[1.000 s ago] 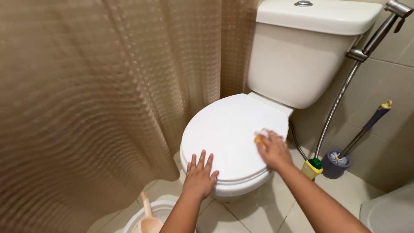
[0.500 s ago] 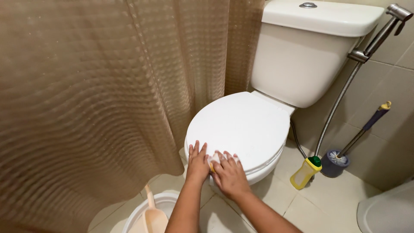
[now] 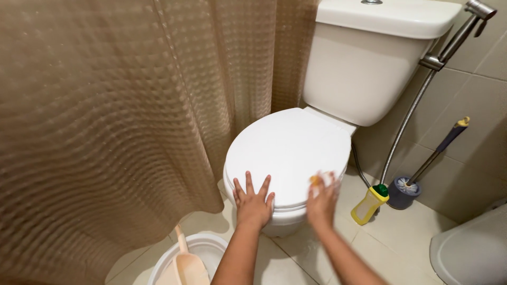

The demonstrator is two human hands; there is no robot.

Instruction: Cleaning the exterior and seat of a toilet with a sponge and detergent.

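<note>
Now right hand (image 3: 321, 203) w/ sponge (image 3: 316, 181) gripped, moved right along toilet lid (image 3: 288, 150), left hand (image 3: 253, 203) still flat, fingers spread.

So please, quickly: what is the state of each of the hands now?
Left hand: open, flat on the front of the closed toilet lid, holding nothing.
Right hand: closed on a small yellow sponge at the lid's right edge; blurred.
</note>
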